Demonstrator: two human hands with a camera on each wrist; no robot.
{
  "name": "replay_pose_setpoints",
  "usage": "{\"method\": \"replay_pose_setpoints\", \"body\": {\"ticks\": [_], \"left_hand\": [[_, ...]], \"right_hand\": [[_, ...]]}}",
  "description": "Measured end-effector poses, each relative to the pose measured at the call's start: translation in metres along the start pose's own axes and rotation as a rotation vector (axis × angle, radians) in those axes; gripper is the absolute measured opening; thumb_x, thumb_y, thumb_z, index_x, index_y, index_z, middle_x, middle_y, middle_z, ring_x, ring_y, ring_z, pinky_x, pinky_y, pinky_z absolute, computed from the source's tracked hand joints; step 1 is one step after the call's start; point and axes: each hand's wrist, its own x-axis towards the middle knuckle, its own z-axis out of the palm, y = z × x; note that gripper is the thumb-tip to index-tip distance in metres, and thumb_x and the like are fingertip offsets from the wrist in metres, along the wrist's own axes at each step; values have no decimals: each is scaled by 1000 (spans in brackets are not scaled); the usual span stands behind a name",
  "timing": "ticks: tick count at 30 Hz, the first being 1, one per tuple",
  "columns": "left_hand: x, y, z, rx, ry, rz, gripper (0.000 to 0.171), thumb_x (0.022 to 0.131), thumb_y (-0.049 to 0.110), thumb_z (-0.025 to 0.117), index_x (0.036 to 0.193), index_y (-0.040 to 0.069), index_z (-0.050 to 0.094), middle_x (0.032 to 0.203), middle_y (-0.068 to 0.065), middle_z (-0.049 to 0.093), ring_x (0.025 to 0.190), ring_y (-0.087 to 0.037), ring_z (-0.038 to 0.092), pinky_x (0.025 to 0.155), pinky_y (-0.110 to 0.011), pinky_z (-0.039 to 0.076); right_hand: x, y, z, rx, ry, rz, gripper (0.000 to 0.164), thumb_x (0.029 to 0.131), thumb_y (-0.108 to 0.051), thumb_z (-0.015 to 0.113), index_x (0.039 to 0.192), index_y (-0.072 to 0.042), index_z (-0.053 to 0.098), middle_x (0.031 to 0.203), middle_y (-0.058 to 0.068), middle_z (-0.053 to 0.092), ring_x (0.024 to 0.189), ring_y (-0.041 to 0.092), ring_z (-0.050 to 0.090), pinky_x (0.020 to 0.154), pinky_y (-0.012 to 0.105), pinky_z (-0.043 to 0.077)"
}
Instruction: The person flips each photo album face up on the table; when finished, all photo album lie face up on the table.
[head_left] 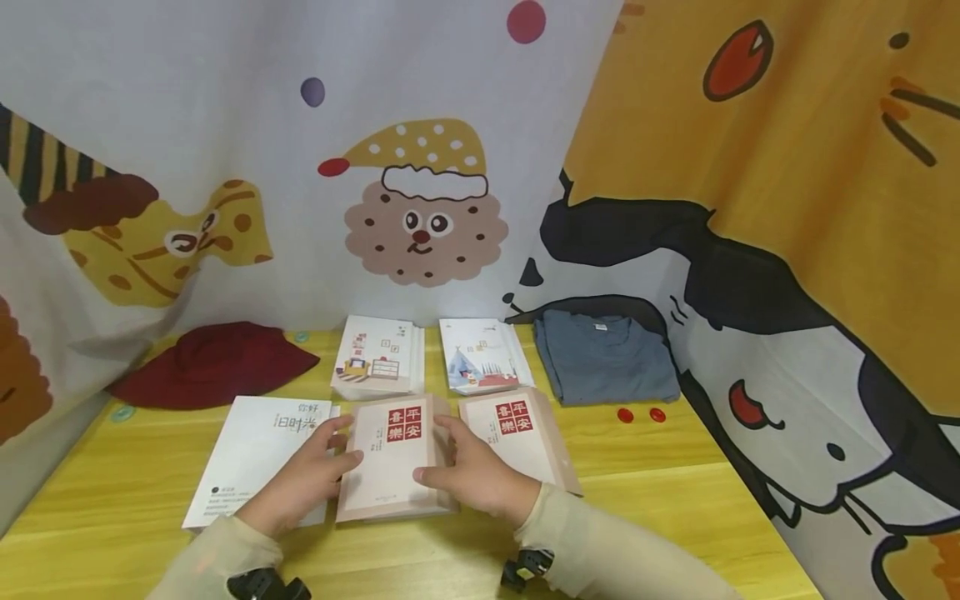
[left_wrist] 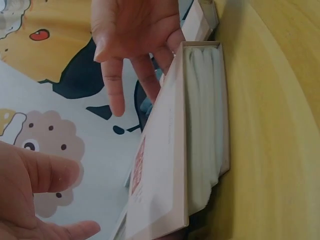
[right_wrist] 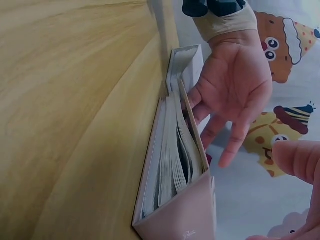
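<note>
A pale pink book point(head_left: 371, 487) with a red square of Chinese characters lies between my two hands on the yellow table. My left hand point(head_left: 307, 475) is at its left edge, thumb by the cover. At the right side is my right hand point(head_left: 483, 475), its thumb over the cover. Extended fingers show on the right hand point(left_wrist: 140, 30) in the left wrist view and on the left hand point(right_wrist: 240, 85) in the right wrist view. Whether fingertips touch the book cannot be told. Its loose page blocks point(right_wrist: 172, 155) show along the near edge.
A matching pink book point(head_left: 517, 454) lies to the right, a white book point(head_left: 247, 450) to the left. Behind are two illustrated books point(head_left: 375, 358) point(head_left: 480, 358), a dark red hat point(head_left: 217, 367) and a folded blue-grey shirt point(head_left: 607, 367). Red buttons point(head_left: 626, 415) lie before the shirt.
</note>
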Motion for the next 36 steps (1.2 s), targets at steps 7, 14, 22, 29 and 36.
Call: {"method": "replay_pose_setpoints", "body": {"ticks": [7, 14, 22, 29, 36], "left_hand": [[4, -4, 9, 108, 48, 15, 71, 105, 15, 57, 164, 0, 20, 151, -37, 43, 131, -43, 56, 97, -50, 59], [10, -7, 11, 160, 41, 18, 73, 105, 19, 59, 164, 1, 21, 160, -37, 34, 144, -52, 43, 111, -63, 47], [11, -4, 12, 179, 25, 21, 73, 104, 17, 58, 165, 1, 20, 167, -37, 21, 150, -59, 27, 118, -70, 33], [10, -2, 14, 197, 20, 17, 74, 100, 8, 56, 165, 4, 21, 169, -36, 14, 154, -58, 16, 122, -71, 21], [13, -3, 15, 178, 30, 15, 78, 98, 6, 57, 166, 7, 20, 172, -32, 8, 158, -53, 6, 125, -68, 11]], "right_hand": [[0, 1, 0, -7, -1, 4, 95, 92, -27, 82, 166, -7, 26, 170, 27, 26, 155, 48, 29, 124, 64, 28], [1, 1, 0, -28, 6, 10, 95, 91, -29, 83, 165, -7, 28, 169, 26, 29, 153, 49, 33, 122, 64, 31], [0, -2, 1, -43, 6, 17, 97, 89, -30, 84, 165, -8, 28, 170, 24, 29, 153, 46, 34, 123, 62, 32], [0, -4, 1, -74, -5, 8, 100, 87, -29, 86, 166, -9, 28, 170, 22, 30, 153, 45, 34, 123, 62, 32], [2, -1, 1, -89, -11, 4, 100, 86, -27, 86, 166, -9, 29, 171, 20, 30, 155, 42, 32, 124, 60, 31]]}}
